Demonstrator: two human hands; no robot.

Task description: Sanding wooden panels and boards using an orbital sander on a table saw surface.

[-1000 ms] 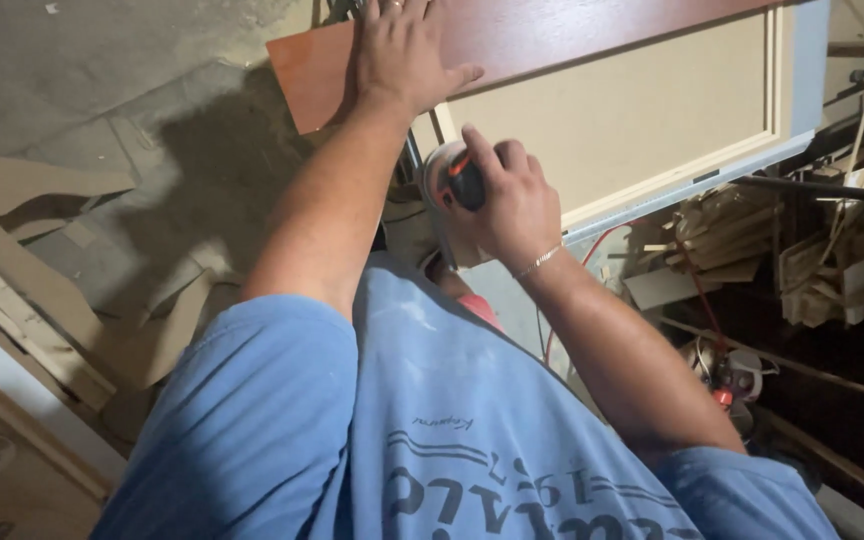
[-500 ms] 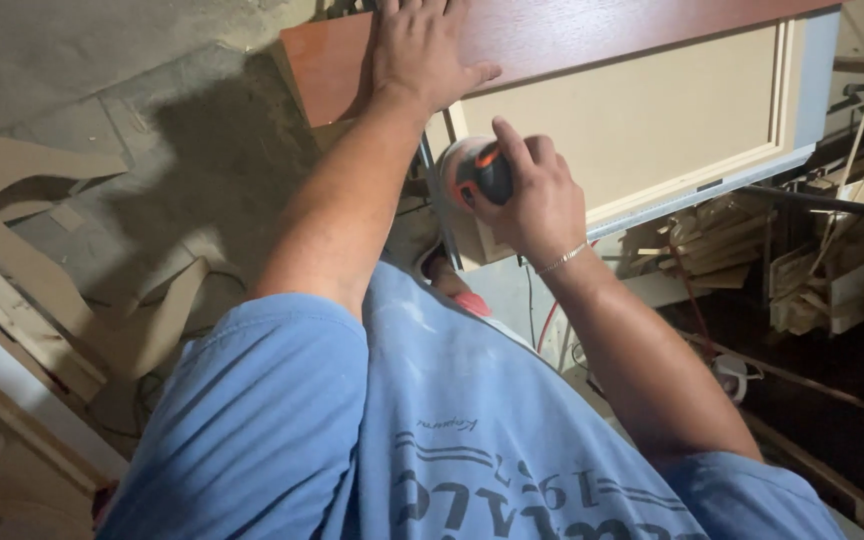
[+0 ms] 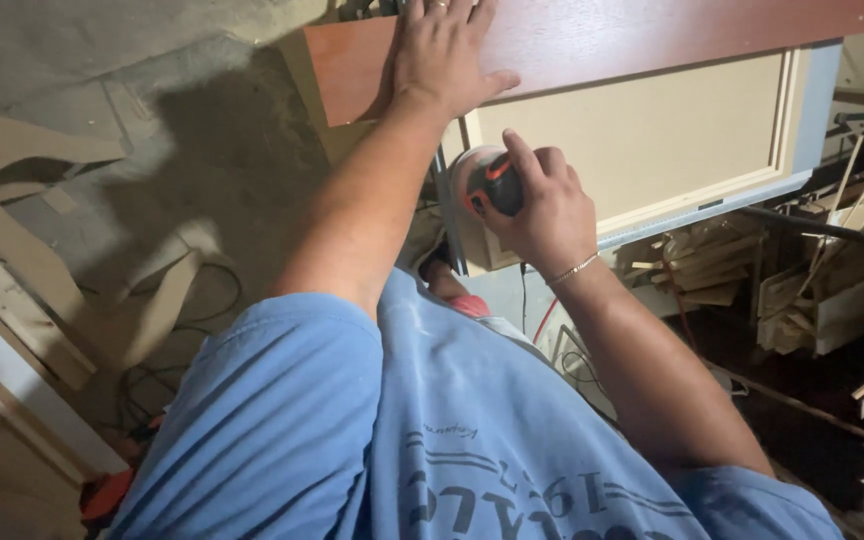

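The right hand (image 3: 542, 205) is wrapped around the black and orange top of a small round sander (image 3: 487, 180), holding it down on the near left corner of a beige framed panel (image 3: 642, 130). The left hand (image 3: 442, 55) lies flat, fingers spread, holding nothing, pressed on a reddish-brown board (image 3: 592, 40) that lies across the far side of the panel. A silver bracelet (image 3: 574, 270) circles the right wrist. Wood offcuts (image 3: 712, 265) are piled under the panel's right end, and cables (image 3: 192, 310) lie on the floor at left
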